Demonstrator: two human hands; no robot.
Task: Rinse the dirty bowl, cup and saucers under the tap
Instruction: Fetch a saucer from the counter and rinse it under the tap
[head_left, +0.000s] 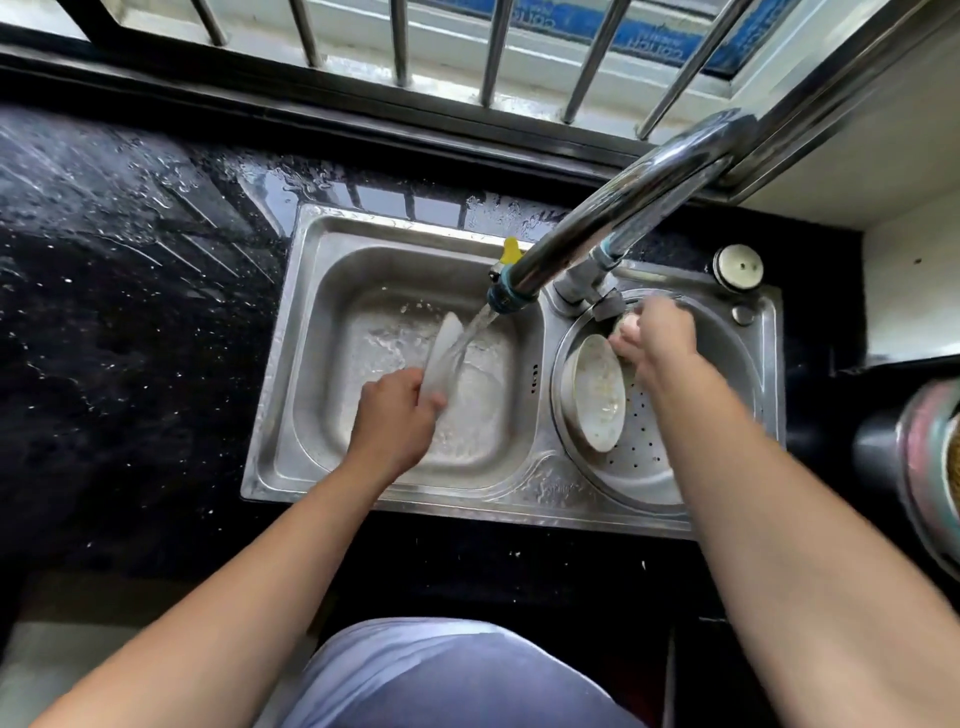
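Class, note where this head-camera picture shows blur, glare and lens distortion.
Head view: the saucer under the tap and the right hand are motion-blurred; daylight glares off the tap and the wet counter; the wide lens splays the window bars.

Daylight from the barred window, glare on wet counter, wide-angle bending at edges, slight motion blur

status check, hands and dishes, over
Left hand holds saucer tilted under running tap. Right hand reaches into round basin beside dirty dish, grip unclear. Nothing blocks the stream.
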